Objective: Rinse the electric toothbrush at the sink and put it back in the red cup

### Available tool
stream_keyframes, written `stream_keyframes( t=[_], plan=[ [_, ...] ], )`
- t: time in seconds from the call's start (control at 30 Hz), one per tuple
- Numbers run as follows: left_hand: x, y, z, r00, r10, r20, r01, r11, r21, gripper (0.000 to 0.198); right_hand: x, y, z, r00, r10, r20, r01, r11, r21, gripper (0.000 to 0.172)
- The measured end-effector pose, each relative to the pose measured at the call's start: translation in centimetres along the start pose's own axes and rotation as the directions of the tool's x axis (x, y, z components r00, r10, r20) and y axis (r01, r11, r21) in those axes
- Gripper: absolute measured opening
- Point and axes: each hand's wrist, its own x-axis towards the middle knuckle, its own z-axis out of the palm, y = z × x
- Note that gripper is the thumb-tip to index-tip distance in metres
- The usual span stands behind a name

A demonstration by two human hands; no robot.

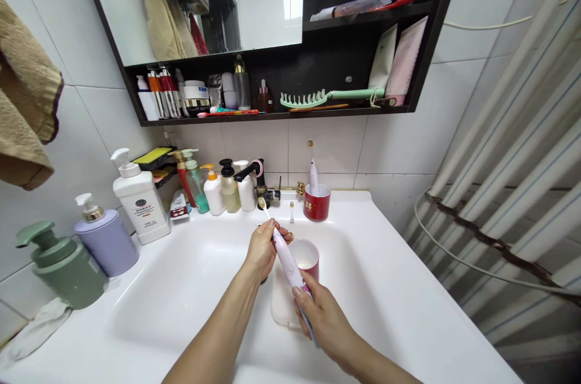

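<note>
Over the sink, both hands hold one pink electric toothbrush (287,260), slanted with its head up and to the left. My left hand (264,248) is closed around its upper end, near the neck below the brush head (262,204). Lower down, my right hand (321,310) grips the handle. A red cup (313,272) with a white inside stands just behind the toothbrush in the basin. Beneath the hands lies a pale, rounded flat item (282,302), partly hidden, whose kind I cannot make out.
Behind the white sink (190,305) stands a black faucet (258,175). Another red cup (316,205) holds a second electric toothbrush (313,173); a small brush head (292,211) stands nearby. Pump bottles (141,205) line the left ledge. A dark mirror cabinet (272,118) hangs above.
</note>
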Motion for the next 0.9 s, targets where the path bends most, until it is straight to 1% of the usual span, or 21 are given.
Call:
stream_keyframes(
  t=[0.1,0.13,0.2,0.33,0.4,0.47,0.53,0.6,0.77,0.83,0.9],
  plan=[
    [-0.07,0.00,0.05,1.000,-0.008,0.001,0.008,1.000,0.007,0.019,-0.05,-0.01,0.04,0.995,0.045,0.089,-0.052,0.995,0.083,0.032],
    [-0.09,-0.02,0.04,1.000,-0.004,0.001,0.004,1.000,0.004,0.019,0.00,-0.03,0.01,0.994,0.046,0.097,-0.054,0.995,0.086,0.032],
    [-0.11,-0.12,-0.01,1.000,0.001,-0.012,-0.001,1.000,0.010,0.018,0.21,-0.10,-0.17,0.997,0.042,0.071,-0.045,0.998,0.048,0.033],
    [-0.13,-0.41,-0.13,0.999,-0.028,-0.043,0.032,0.996,0.082,0.018,0.71,-0.21,-0.70,0.999,-0.003,-0.044,-0.002,0.994,-0.110,0.038],
    [-0.14,-0.43,-0.18,0.999,-0.021,-0.038,0.025,0.995,0.099,0.018,0.79,-0.21,-0.87,0.998,-0.026,-0.060,0.018,0.990,-0.138,0.039],
    [-0.17,-0.33,-0.18,0.999,-0.008,-0.034,0.011,0.994,0.105,0.017,0.74,-0.17,-0.90,1.000,-0.011,-0.029,0.008,0.996,-0.086,0.040],
    [-0.22,-0.19,-0.12,0.999,-0.007,-0.031,0.011,0.994,0.110,0.015,0.68,-0.08,-0.87,0.999,0.028,0.026,-0.028,1.000,-0.008,0.039],
    [-0.28,-0.10,-0.03,1.000,-0.012,-0.026,0.015,0.994,0.108,0.015,0.70,0.07,-0.85,0.997,0.057,0.057,-0.059,0.998,0.036,0.038],
    [-0.32,-0.35,0.13,0.998,0.007,-0.069,-0.001,0.997,0.077,0.016,0.93,0.43,-0.86,1.000,0.017,-0.015,-0.018,1.000,-0.017,0.038],
    [-0.30,-0.46,0.11,0.997,0.014,-0.079,-0.009,0.998,0.068,0.015,0.90,0.41,-0.75,0.999,0.042,0.004,-0.042,0.999,0.009,0.037],
    [-0.28,-0.48,0.06,0.998,0.007,-0.060,-0.004,0.998,0.056,0.015,0.79,0.29,-0.59,0.995,0.079,0.056,-0.084,0.993,0.081,0.035]
  ],
)
